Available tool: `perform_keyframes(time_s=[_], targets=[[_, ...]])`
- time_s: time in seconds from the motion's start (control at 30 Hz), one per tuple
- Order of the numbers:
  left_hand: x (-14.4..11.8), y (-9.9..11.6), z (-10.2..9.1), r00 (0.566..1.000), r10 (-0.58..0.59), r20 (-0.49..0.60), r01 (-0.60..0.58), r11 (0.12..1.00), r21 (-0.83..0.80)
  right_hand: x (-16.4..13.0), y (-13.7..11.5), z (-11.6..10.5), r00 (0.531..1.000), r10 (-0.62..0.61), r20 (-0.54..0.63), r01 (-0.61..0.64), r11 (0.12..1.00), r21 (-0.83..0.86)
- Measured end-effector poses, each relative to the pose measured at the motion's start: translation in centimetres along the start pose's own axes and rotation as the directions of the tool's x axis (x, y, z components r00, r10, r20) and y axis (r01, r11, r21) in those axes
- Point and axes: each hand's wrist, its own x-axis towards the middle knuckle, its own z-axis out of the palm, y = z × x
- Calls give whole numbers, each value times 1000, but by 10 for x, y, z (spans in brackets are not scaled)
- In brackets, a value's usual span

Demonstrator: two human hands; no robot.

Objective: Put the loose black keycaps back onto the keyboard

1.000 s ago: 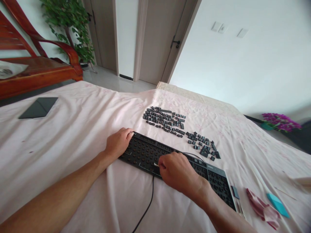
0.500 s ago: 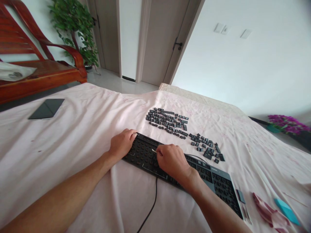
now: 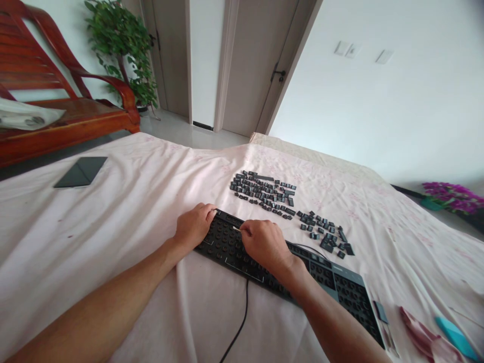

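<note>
A black keyboard [image 3: 238, 257] with its keycaps off lies slantwise on the pink cloth. My left hand [image 3: 193, 225] is closed on its upper left corner, thumb on the top edge. In my right hand [image 3: 266, 244] a cotton swab [image 3: 237, 229] is pinched, its white tip pointing left over the upper key rows. That hand and forearm hide the middle of the keyboard. Beyond it the loose black keycaps [image 3: 264, 189] lie in rows, with a smaller group of keycaps [image 3: 325, 232] to the right.
A tablet-like dark slab [image 3: 81, 171] lies at the left. Right of the keyboard are a keycap puller [image 3: 381, 312], a pink cloth [image 3: 427, 335] and a blue piece [image 3: 456, 335]. A black cable [image 3: 242, 322] runs toward me. A wooden bench [image 3: 75, 118] stands behind.
My right hand has moved a little up the keyboard with the cotton swab, its tip now nearer the top rows. My left hand keeps its hold on the corner. The view has shifted slightly.
</note>
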Motion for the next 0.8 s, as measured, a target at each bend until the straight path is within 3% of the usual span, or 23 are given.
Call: perform_keyframes(time_s=[0.13, 0.37, 0.6, 0.8], targets=[[0, 1, -1, 1000, -14, 18, 14, 1000, -10, -6, -6, 4, 997, 0, 71, 4, 998, -58], [0, 1, 1, 1000, -5, -3, 5, 1000, -17, -25, -1, -13, 982, -97, 161, 108, 992, -62], [1, 1, -1, 1000, -16, 20, 16, 1000, -1, 5, -3, -3, 999, -31, 10, 30, 996, 85], [1, 2, -2, 1000, -15, 27, 16, 1000, -6, 9, -15, 4, 999, -32, 40, 32, 999, -8]])
